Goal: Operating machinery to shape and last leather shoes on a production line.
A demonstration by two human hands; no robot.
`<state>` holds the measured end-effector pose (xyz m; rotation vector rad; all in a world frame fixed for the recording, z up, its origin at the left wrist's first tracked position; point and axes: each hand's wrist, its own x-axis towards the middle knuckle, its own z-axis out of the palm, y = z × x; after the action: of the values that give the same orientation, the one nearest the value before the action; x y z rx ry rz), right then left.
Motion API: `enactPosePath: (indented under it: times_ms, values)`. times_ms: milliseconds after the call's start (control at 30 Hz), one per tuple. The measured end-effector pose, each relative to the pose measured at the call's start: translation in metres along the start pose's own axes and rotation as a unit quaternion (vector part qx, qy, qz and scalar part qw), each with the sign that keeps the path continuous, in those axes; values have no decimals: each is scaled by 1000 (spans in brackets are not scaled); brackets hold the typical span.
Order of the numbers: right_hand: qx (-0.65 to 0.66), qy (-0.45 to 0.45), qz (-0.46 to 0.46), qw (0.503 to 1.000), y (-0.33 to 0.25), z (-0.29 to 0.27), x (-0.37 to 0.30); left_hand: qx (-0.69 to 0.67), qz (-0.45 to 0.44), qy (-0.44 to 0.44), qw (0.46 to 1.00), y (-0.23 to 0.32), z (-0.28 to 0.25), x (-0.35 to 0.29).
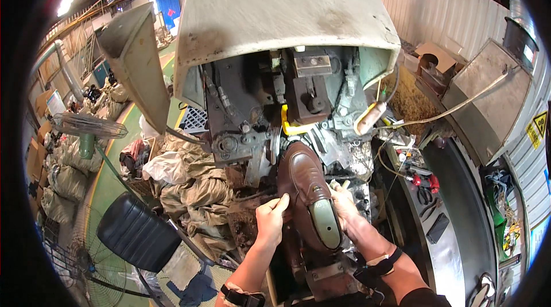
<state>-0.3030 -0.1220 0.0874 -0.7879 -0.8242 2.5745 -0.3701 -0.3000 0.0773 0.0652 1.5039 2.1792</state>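
Fingers press together on the left hand (270,219); right hand's (346,210), can't tell. Brown loafer (299,170), lower middle, seems stiff; hold both sides.

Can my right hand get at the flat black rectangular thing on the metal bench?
Probably yes: the black rectangular thing lies uncovered on the metal bench, with nothing visible over it. Your right hand would first have to leave the brown shoe. Distance is hard to judge.

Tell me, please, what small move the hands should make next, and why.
Perhaps nudge the shoe gently into line with the machine: the left hand and right hand hold its sides, and its toe points that way.
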Motion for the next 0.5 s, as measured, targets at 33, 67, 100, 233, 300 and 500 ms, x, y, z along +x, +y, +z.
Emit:
enactPosePath:
  times_ms: [33,67,100,233,300,500]
  values:
    - [-2,0,-2,1000,-1,2,7,-10,-19,5,1000,1,-1,9]
    - [1,1,13,1000,-2,2,14,-21,-39,11,999,1,-2,17]
    - [2,3,31,1000,-5,9,16,-22,-41,13,999,2,-4,24]
    - [-32,-14,79,996,-24,12,24,-67,-110,5,992,15,-2,40]
    - [-47,-85,82,992,-30,6,25,-177,-165,-61,968,7,-12,44]
    - [-212,-41,-46,975,9,-44,71,-185,-85,23,979,-55,1,52]
